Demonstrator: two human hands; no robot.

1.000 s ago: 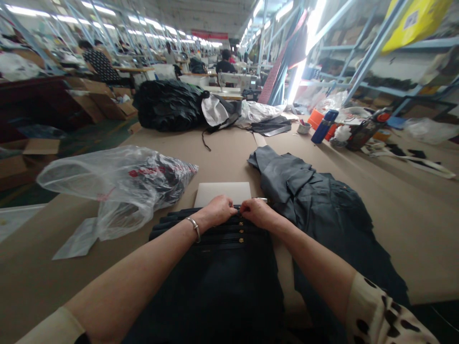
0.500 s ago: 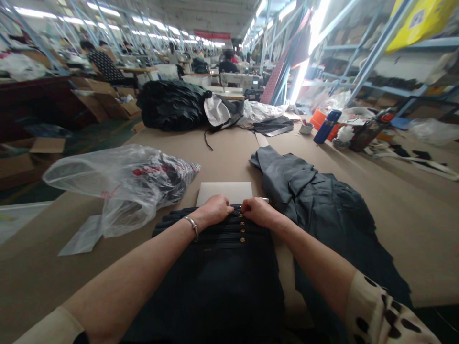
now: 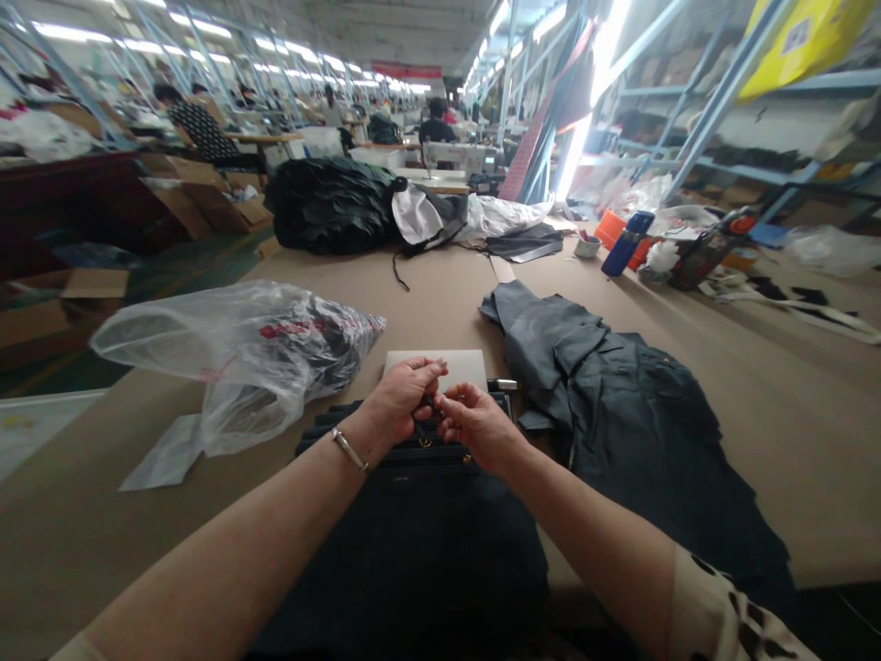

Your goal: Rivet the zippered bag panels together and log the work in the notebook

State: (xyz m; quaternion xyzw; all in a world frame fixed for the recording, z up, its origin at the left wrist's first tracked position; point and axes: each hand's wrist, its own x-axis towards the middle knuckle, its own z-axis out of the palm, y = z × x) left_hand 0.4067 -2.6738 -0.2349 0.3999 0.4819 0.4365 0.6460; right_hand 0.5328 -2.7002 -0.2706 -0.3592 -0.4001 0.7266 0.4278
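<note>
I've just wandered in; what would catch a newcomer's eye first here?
Probably the left hand and right hand, close together over a stack of dark fabric at the near middle. Next, perhaps, the clear plastic bag with red print, to their left on the table, and the bright yellow bag at the picture's upper right.

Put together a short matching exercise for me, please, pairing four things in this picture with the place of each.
Things:
1. Clear plastic bag
2. Bracelet
3. Blue bottle
4. Dark stack

Places:
A. Beneath the right hand and the left hand
B. In front of an orange object
C. On the left part of the table
D. Around the left wrist

Pairs: 1-C, 2-D, 3-B, 4-A
</note>
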